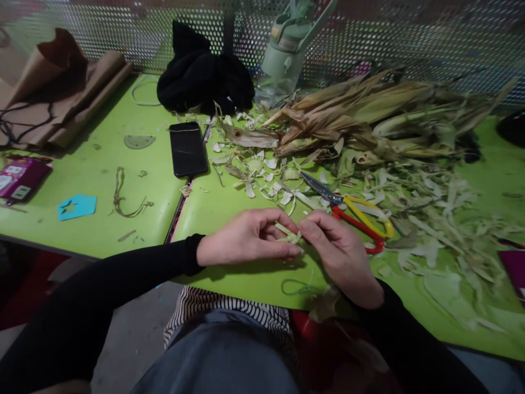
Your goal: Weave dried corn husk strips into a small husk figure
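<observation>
My left hand (258, 235) pinches a small bundle of pale green corn husk strips (290, 236) between thumb and fingers, just above the table's front edge. Opposite it, my right hand (338, 249) has thumb and forefinger closed at the bundle's right end. The husk tips between the fingers are partly hidden. Scissors (363, 216) with red and yellow handles lie partly open behind my right hand, blades pointing to the back left. A loop of thin green string (296, 287) rests on the table below my hands.
Dry corn husks (365, 115) are heaped at the back right, with torn scraps around them. A black phone (188, 149), a clear and green bottle (283, 54), black cloth (205, 76), brown paper (65, 93) and a blue star-cut piece (77, 207) lie on the green tables (233, 200).
</observation>
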A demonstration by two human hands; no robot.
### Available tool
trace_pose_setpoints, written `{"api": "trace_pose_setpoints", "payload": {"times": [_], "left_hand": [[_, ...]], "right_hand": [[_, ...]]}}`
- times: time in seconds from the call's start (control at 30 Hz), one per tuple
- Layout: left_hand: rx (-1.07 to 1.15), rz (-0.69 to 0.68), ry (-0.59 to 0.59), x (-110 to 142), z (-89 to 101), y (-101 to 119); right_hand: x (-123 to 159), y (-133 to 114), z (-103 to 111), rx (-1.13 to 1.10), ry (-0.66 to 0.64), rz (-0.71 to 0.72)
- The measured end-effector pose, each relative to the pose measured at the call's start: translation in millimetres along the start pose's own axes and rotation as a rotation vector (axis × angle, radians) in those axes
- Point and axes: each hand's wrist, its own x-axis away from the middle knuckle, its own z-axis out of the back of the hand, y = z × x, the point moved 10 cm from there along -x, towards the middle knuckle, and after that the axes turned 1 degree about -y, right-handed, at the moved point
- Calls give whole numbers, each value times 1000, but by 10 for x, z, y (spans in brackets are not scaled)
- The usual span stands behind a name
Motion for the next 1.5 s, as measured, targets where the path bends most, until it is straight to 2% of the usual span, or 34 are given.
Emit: {"api": "trace_pose_setpoints", "payload": {"times": [0.23,0.37,0.47,0.57,0.63,0.77,0.9,1.17,1.3,1.4,1.5], "left_hand": [[-221,-45,1,58,-50,95],[-234,-52,-3,65,-74,79],[-163,-70,84,63,10,81],[-163,-104,183,76,121,126],[-182,-122,201,82,150,163],[-120,-138,170,77,132,218],[-63,-128,153,69,129,230],[75,-95,22,14,83,156],[138,-92,31,9,107,158],[115,-24,21,10,73,106],[35,25,-1,21,11,59]], "right_hand": [[82,-36,7,32,68,21],[61,17,4,27,55,-8],[19,40,60,21,43,-13],[-4,-37,20,89,-58,45],[6,-83,-23,98,-108,66],[48,-86,-70,-8,-116,38],[79,-34,-41,-70,-56,5],[67,-126,-22,35,-72,72],[55,-17,30,32,-52,-8],[43,39,24,29,-71,-52],[37,4,6,55,-57,-28]]}}
